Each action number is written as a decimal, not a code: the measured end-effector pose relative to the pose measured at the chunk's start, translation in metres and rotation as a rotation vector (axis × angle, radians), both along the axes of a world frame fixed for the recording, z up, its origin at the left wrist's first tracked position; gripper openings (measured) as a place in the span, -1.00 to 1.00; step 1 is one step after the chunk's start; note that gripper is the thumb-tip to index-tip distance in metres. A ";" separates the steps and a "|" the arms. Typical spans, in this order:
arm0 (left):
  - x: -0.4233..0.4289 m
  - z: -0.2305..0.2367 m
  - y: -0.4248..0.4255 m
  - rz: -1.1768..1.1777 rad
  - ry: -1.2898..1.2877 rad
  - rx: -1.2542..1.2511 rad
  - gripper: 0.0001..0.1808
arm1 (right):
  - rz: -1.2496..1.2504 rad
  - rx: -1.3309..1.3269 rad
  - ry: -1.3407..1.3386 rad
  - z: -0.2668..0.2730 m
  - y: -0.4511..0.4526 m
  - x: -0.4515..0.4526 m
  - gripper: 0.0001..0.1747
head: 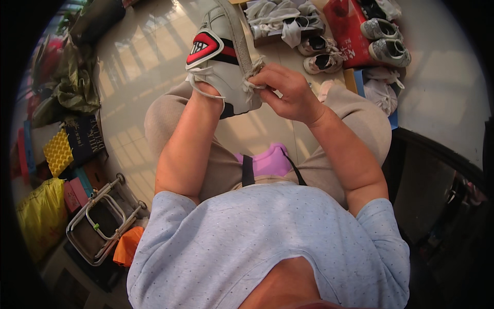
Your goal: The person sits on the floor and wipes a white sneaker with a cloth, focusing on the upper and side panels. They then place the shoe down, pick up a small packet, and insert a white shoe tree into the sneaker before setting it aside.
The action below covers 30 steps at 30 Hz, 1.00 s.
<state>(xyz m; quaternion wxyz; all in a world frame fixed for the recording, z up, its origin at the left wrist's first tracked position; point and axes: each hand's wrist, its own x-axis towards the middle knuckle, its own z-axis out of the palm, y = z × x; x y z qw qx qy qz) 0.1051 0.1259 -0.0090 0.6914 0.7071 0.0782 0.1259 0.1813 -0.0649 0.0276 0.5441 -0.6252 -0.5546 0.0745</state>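
Observation:
A white sneaker (227, 83) with a red and black side patch is raised in front of me, its toe pointing away. My left hand (208, 89) is pushed into the shoe's opening; its fingers are hidden inside, and a loose white lace loops over the wrist. On the other side, my right hand (287, 90) pinches a crumpled whitish cloth (253, 77) against the edge of the sole near the heel.
Beyond my right knee lie an open box of white cloths (285, 19), pinkish sneakers (322, 54), a red shoebox (345, 34) with glittery shoes (389, 53), and a blue box (359, 83). At left are a folded metal-framed cart (104, 220), a yellow bag (40, 212) and boxes.

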 end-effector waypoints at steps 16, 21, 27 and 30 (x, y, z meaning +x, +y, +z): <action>-0.005 0.010 -0.051 0.008 -0.029 1.358 -0.52 | -0.442 0.235 0.500 0.019 0.010 0.060 -0.89; -0.010 -0.007 -0.046 -0.115 0.063 1.147 -0.57 | -0.456 0.215 0.489 0.019 0.002 0.073 -0.86; -0.007 0.003 -0.049 -0.052 0.025 0.914 -0.55 | -0.500 -0.090 0.316 0.015 -0.010 0.084 -0.87; -0.010 0.008 -0.042 -0.038 0.004 0.701 -0.56 | -0.509 -0.126 0.096 0.015 -0.010 0.081 -0.88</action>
